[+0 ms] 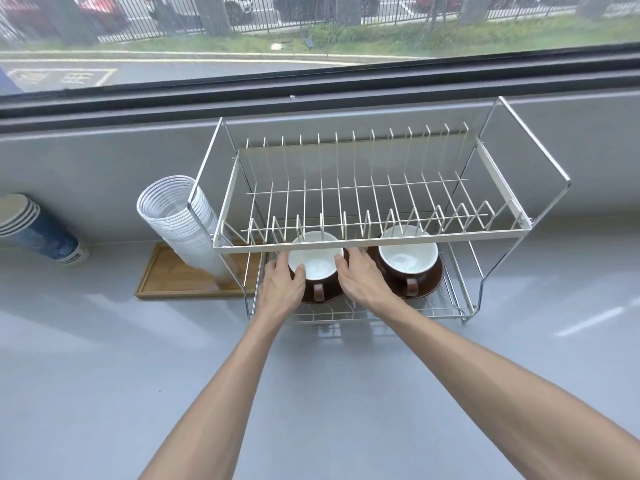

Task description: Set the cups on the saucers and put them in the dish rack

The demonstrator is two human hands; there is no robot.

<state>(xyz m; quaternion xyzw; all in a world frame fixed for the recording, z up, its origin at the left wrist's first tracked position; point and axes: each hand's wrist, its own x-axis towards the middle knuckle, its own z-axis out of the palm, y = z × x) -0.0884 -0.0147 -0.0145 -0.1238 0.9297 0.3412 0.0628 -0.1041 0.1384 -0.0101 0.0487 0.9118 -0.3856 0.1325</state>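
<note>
Cups: two, each on one brown saucer (434,284), stand in the lower tier of one dish rack (372,249) on a grey counter (104,358) under a window. Left hand (282,280) and right hand (360,277), fingers curled, hold the left cup (315,261); the right cup (408,254) is at 3 o'clock. Two stacks of disposable cups (176,216) lie at 9 o'clock.

Office pantry or break area, not home kitchen. Evidence: grey counter (104,375) under wide window (242,36) facing street, railing fence, parked cars; stack of disposable clear cups (180,220) on wooden tray (173,285); stack of paper cups (31,226) lying sideways; two-tier wire dish rack (374,188).
</note>
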